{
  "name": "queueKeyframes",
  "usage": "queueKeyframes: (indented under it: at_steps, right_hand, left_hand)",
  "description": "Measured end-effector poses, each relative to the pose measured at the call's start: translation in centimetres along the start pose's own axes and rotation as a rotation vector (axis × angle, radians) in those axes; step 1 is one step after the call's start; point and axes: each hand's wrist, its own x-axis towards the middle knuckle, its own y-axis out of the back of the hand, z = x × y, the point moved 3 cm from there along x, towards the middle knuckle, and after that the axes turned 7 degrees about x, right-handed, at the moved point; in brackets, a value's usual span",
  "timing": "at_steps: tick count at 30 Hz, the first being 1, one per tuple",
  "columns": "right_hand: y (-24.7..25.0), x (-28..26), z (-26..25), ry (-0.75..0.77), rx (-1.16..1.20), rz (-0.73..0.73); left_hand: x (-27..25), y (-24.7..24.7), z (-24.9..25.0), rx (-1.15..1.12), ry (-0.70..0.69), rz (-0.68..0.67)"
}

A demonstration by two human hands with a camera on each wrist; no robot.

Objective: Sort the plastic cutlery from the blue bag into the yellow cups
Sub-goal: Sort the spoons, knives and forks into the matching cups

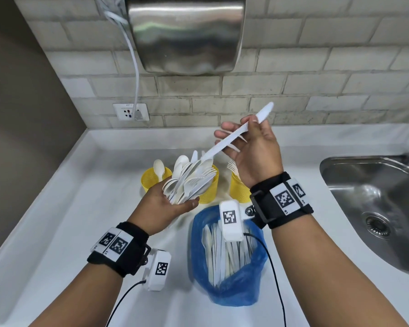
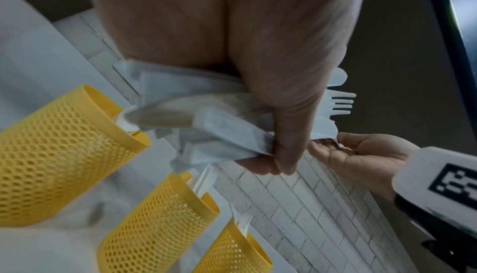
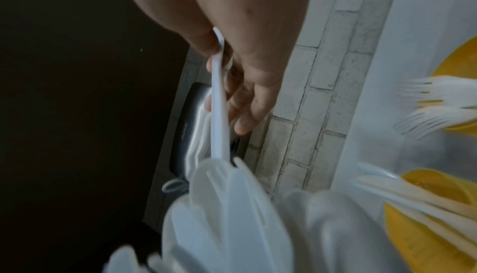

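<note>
My left hand [image 1: 175, 199] grips a mixed bundle of white plastic cutlery [image 1: 189, 182] by the handles, with the spoon and fork heads fanned out over the cups. My right hand [image 1: 243, 135] pinches a white knife [image 1: 232, 138] above and to the right of the bundle. Its blade points up and right, and its handle end touches the bundle. Three yellow mesh cups stand behind: the left cup [image 1: 151, 182] has a spoon, the middle cup [image 1: 210, 192] is half hidden, and the right cup [image 1: 239, 187] holds forks. The blue bag [image 1: 232, 286] lies open in front with more cutlery inside.
All of this sits on a white counter [image 1: 69, 232] against a brick wall. A steel sink [image 1: 376, 204] is sunk in at the right. A metal hand dryer [image 1: 184, 31] hangs overhead, and its cable runs down to a wall socket [image 1: 130, 112].
</note>
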Motion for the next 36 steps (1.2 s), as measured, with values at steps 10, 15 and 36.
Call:
queueKeyframes:
  at_steps: [10,15,36]
  right_hand:
    - [-0.5,0.6,-0.7,0.136,-0.415,-0.019]
    - [-1.2,-0.5,0.4,0.026,-0.778,-0.198]
    - [-0.8,-0.7,2.8,0.171,-0.8,-0.22]
  left_hand:
    - [-0.1,0.0,0.4,-0.03,0.007,0.011]
    - [0.0,-0.1,0.6,-0.063,-0.01,0.021]
    - [-0.2,0.1,0.1,-0.041,-0.049,0.088]
